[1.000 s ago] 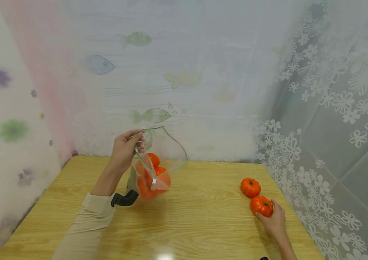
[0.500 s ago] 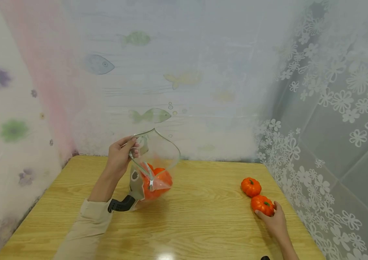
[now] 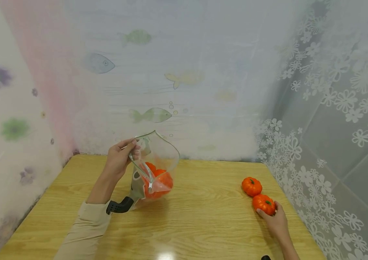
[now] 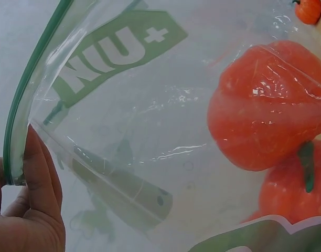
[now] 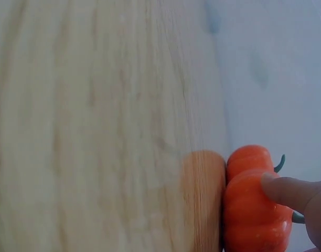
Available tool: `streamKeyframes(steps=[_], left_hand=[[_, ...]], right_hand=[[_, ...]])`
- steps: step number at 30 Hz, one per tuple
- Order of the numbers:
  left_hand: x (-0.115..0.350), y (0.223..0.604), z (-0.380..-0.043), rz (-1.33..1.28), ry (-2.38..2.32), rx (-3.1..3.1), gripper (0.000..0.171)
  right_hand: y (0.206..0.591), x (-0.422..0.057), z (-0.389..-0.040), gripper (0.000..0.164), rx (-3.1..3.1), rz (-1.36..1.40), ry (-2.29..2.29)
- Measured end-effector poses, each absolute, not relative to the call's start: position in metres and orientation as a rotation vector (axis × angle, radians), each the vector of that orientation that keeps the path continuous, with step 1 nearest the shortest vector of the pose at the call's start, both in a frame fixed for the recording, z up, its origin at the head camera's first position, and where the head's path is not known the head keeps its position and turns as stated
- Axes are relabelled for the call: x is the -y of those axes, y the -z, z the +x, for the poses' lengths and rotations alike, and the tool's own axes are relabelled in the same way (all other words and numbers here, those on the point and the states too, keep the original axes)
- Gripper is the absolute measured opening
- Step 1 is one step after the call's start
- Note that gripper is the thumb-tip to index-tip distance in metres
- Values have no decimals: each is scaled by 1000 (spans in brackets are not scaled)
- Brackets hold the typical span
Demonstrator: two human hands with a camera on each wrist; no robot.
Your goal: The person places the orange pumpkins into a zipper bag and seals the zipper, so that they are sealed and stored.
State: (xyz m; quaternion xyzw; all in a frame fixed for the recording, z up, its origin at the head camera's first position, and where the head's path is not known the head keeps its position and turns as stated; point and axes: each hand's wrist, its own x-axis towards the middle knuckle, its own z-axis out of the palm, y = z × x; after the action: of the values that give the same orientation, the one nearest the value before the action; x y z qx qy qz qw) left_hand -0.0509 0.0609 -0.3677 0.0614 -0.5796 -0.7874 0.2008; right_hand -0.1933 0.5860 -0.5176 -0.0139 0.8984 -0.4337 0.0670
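Note:
My left hand (image 3: pixel 117 159) pinches the rim of a clear zip bag (image 3: pixel 167 153) between thumb and fingers, and the bag's mouth gapes open. Inside it sit orange toy pumpkins (image 3: pixel 161 180), seen through the plastic; in the left wrist view one pumpkin (image 4: pixel 265 105) lies above another with a green stem. At the right of the table, my right hand (image 3: pixel 278 220) grips a small orange pumpkin (image 3: pixel 263 204), thumb on the near side and fingers on the far side. In the right wrist view the thumb presses on this pumpkin (image 5: pixel 255 210). A second loose pumpkin (image 3: pixel 252 186) touches it from behind.
The wooden table (image 3: pixel 203 216) runs back to a pale curtain (image 3: pixel 219 90) printed with fish. Along its right side hangs a sheet with white flowers (image 3: pixel 343 169). A black curved piece (image 3: pixel 120 206) sits by the left wrist.
My left hand has moved slightly left and down with the bag, whose pumpkins have settled lower. The right hand stays around the near pumpkin, almost unmoved.

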Motion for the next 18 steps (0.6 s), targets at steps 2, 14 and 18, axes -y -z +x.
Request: streamKeyframes(steps=[2, 14, 18], left_hand=[[-60, 369, -50, 145, 2208, 1622, 26], [-58, 373, -48, 112, 2222, 1623, 20], [-59, 373, -48, 136, 2208, 1619, 21]], right_hand=[[518, -586, -193, 99, -2713, -44, 1299], [516, -583, -192, 95, -2733, -29, 1313], [514, -581, -191, 96, -2723, -15, 1342]])
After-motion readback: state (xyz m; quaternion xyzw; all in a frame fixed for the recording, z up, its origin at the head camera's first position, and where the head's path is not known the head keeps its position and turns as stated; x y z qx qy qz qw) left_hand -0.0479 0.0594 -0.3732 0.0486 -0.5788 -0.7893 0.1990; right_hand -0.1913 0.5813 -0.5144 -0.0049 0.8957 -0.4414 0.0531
